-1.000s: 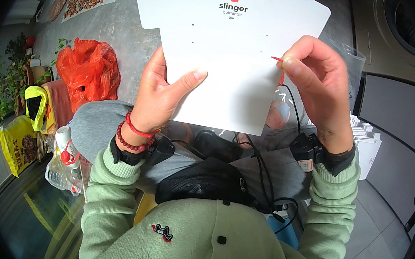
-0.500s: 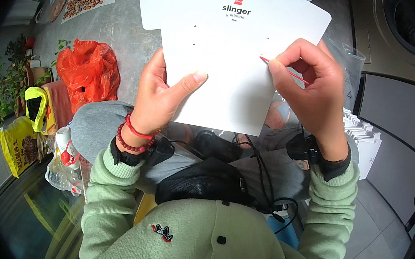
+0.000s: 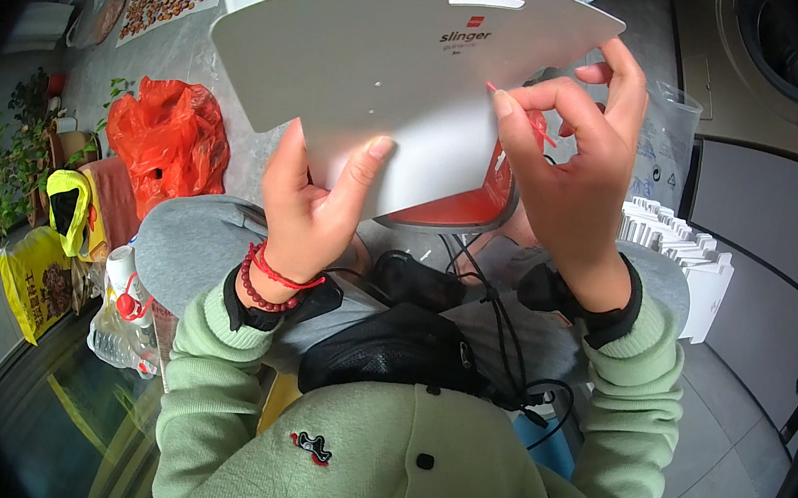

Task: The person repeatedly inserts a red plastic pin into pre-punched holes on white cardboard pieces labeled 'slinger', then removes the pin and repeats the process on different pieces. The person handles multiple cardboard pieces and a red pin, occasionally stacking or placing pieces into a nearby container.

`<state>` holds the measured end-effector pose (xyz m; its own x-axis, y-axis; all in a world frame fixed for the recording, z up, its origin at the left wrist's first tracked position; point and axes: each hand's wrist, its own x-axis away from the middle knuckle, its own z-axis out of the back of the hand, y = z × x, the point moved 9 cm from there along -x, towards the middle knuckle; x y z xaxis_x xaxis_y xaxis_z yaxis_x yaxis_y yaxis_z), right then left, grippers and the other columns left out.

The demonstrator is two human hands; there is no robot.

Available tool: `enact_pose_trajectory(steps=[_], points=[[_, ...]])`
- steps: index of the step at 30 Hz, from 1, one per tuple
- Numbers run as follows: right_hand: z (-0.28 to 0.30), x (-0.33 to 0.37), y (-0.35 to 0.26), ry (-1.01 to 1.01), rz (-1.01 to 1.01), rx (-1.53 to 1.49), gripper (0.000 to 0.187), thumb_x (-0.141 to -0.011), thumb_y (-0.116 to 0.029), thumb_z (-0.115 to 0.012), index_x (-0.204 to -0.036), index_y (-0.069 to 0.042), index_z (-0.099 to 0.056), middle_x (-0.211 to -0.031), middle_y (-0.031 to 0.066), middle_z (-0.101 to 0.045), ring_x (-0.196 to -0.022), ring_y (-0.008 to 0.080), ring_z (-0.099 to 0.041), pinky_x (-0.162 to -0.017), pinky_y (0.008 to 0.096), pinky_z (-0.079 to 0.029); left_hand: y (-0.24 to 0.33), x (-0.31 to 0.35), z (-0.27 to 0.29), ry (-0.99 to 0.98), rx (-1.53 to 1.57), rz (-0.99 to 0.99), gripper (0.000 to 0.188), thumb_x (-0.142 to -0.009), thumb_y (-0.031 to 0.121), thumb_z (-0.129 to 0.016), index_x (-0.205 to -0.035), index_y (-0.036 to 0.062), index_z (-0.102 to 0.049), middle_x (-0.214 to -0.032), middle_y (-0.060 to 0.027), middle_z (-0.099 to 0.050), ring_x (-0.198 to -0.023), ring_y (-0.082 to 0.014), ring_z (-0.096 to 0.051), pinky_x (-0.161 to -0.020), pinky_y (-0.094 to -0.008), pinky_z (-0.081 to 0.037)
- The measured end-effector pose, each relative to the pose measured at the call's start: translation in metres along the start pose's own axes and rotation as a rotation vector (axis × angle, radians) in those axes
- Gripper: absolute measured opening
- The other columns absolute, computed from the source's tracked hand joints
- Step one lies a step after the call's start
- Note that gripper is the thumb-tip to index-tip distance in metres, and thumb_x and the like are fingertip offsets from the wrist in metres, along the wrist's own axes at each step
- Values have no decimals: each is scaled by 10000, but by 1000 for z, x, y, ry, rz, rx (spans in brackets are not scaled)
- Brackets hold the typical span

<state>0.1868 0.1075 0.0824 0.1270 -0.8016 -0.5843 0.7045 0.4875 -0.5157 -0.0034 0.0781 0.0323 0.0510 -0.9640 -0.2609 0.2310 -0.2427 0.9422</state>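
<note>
A white backing card (image 3: 360, 53) with a hang slot and small punched holes is held up in front of me, tilted. My left hand (image 3: 312, 207) grips its lower left edge, thumb on the face and fingers behind. At the right edge, my right hand (image 3: 576, 160) pinches a thin red string (image 3: 491, 86) between thumb and forefinger, the tip close to the card. Its other fingers are raised near the card's upper right corner. Below the card shows part of a red thing with a grey rim (image 3: 455, 214); the rest of it is hidden.
On the left lie a crumpled red plastic bag (image 3: 167, 145), a yellow package (image 3: 36, 281) and a white bottle (image 3: 123, 270). To the right are a clear plastic cup (image 3: 674, 131) and a white slotted rack (image 3: 677, 257). Black cables (image 3: 497, 326) hang over my lap.
The card has tipped and turned, its face now in shade, uncovering the red, grey-rimmed thing below. My right hand has moved slightly left with the string, its other fingers lifting.
</note>
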Motion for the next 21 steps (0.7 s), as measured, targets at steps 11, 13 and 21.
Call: enact_pose_trajectory(steps=[11, 13, 21], points=[[0, -7, 16, -133, -140, -60, 66, -768, -79, -706, -818, -42, -684, -1053, 93, -572, -900, 200, -554, -749, 286, -456, -11, -10, 14, 87, 68, 75, 276, -844, 58, -678, -1073, -24, -548, -947, -57, -640, -841, -109, -589, -754, -239, -470], [-16, -1, 29, -250, -350, -412, 65, -805, -58, -681, -843, -6, -669, -908, 62, -613, -765, 131, -581, -670, 235, -468, -10, -8, 8, 40, 37, 78, 265, -842, 58, -680, -1063, -21, -557, -937, -57, -645, -828, -108, -592, -741, -238, -474], [-12, -4, 24, -170, -288, -378, 62, -818, -37, -653, -802, 21, -637, -714, 20, -573, -611, 63, -517, -542, 189, -417, -8, -3, 1, -32, -22, 40, 248, -828, 61, -691, -1043, -16, -592, -911, -65, -654, -816, -106, -600, -715, -236, -475]])
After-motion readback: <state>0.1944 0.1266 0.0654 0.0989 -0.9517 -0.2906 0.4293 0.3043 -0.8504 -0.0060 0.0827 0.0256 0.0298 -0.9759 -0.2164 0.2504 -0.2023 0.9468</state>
